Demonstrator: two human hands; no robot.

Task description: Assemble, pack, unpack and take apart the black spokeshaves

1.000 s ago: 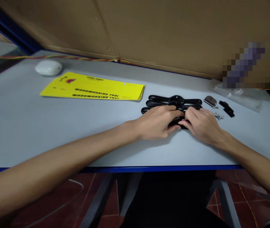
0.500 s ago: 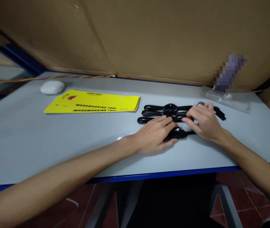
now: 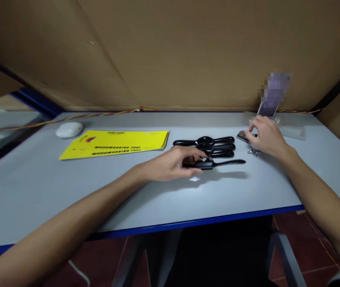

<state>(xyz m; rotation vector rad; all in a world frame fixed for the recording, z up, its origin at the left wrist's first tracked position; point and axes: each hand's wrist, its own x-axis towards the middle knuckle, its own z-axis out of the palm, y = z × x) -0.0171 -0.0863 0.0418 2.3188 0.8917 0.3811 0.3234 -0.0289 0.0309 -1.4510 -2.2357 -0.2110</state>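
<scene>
My left hand (image 3: 172,163) is closed around a black spokeshave (image 3: 206,164), raised a little off the table, its bare handle pointing right. Just behind it, several more black spokeshaves (image 3: 224,140) lie side by side, partly covered by my left hand. Over to the right, my right hand (image 3: 267,135) has its fingers curled down over a group of small metal parts. A dark flat metal piece (image 3: 242,136) sticks out by its thumb, and small screws (image 3: 253,152) lie below the fingers. What the fingertips grip is hidden.
Yellow printed cards (image 3: 116,143) lie stacked on the left of the table (image 3: 68,199). Behind them sits a white rounded case (image 3: 68,130). A blurred purple item (image 3: 274,93) and clear plastic packaging (image 3: 292,130) are at the back right. Twisted wires (image 3: 98,114) run along the cardboard wall.
My left hand has lifted the front spokeshave off the table and drawn it slightly left. My right hand has moved from the spokeshaves to the metal parts at right. The view has shifted somewhat.
</scene>
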